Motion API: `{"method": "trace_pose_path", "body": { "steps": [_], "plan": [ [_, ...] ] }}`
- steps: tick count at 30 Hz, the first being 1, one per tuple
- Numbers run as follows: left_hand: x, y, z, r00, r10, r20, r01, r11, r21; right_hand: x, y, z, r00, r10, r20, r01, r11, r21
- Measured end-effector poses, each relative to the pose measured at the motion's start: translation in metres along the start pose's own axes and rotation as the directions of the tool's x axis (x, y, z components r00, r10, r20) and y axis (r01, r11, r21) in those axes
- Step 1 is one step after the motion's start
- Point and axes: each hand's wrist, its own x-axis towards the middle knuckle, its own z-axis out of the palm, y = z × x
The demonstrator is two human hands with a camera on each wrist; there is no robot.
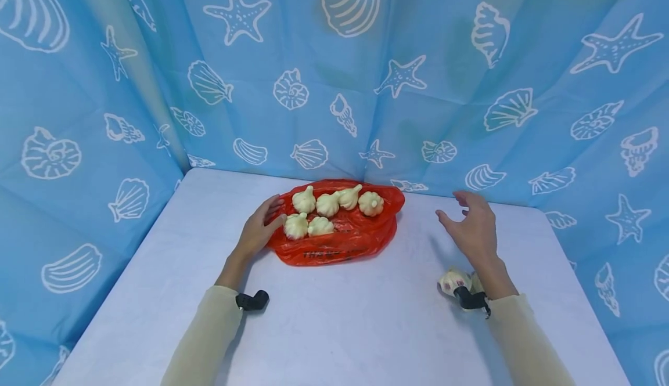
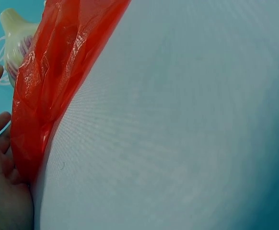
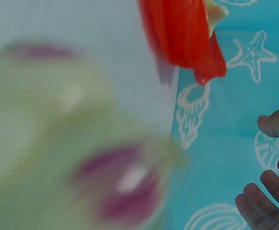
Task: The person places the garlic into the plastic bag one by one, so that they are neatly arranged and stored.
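A red plastic bag (image 1: 366,238) with dark lettering lies spread at the back of the table, its mouth facing up. Several pale garlic bulbs (image 1: 327,205) sit in it. My left hand (image 1: 256,228) rests against the bag's left edge, thumb near the closest bulbs; in the left wrist view its fingers lie partly behind the red plastic (image 2: 43,91). Away from the bag, my right hand (image 1: 475,232) hovers over the right side with fingers spread and nothing held. Beneath its wrist lies a garlic bulb (image 1: 450,280), large and blurred in the right wrist view; the wrist camera partly covers it.
The white table (image 1: 345,328) runs back to a blue curtain (image 1: 313,55) printed with shells and starfish, which also hangs along the left and right sides. Each wrist carries a small black camera mount (image 1: 253,300).
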Motion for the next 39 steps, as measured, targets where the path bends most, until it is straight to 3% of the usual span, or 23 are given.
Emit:
{"method": "trace_pose_path", "body": {
  "steps": [8, 16, 28, 39],
  "plan": [
    [0.000, 0.001, 0.001, 1.000, -0.003, 0.001, 0.003, 1.000, 0.004, -0.019, 0.023, -0.019, 1.000, 0.012, -0.014, -0.012, 1.000, -0.020],
    [-0.001, 0.000, 0.001, 1.000, -0.007, 0.004, 0.007, 1.000, -0.006, -0.031, 0.044, -0.036, 0.999, 0.032, 0.037, -0.029, 0.997, -0.077],
    [0.000, -0.001, 0.000, 1.000, 0.002, 0.000, -0.002, 1.000, 0.008, -0.070, 0.069, -0.044, 0.998, 0.047, 0.049, -0.045, 0.997, -0.058],
    [0.000, -0.003, 0.001, 1.000, 0.007, -0.006, -0.006, 1.000, 0.028, -0.088, 0.079, -0.046, 0.980, 0.164, 0.115, -0.155, 0.984, -0.083]
  ]
}}
